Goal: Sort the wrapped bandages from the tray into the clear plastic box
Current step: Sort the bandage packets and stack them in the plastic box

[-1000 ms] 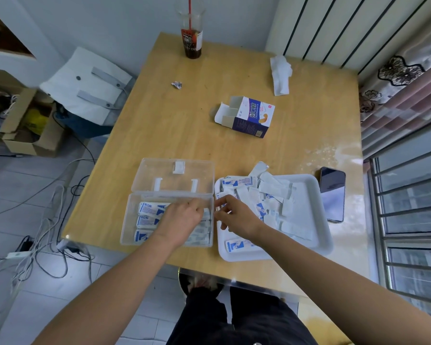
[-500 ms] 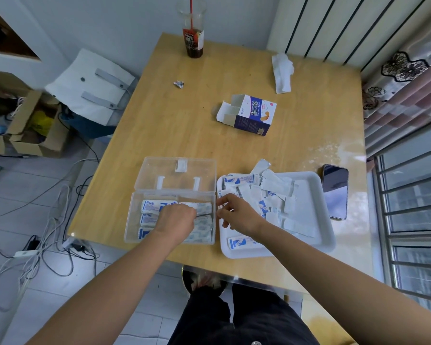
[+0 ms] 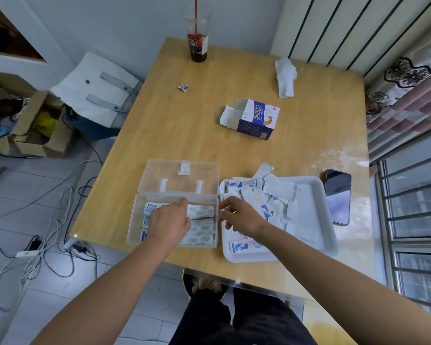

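The left hand (image 3: 169, 221) has gone from the right wall of the clear plastic box (image 3: 132, 235), where it met the right hand (image 3: 243, 217) a second ago, to well inside the box. It now lies over the wrapped bandages (image 3: 202, 211) stacked there, one fingertip stretched toward the far row. Its other fingers are hidden, so I can't tell whether it still pinches a strip. The right hand has barely shifted. It sits just right of the box over the white tray (image 3: 316, 220), fingers curled above the loose pile (image 3: 271, 192), and I can't make out whether it holds one. By my reckoning another bandage is being laid in, with plenty left in the tray.
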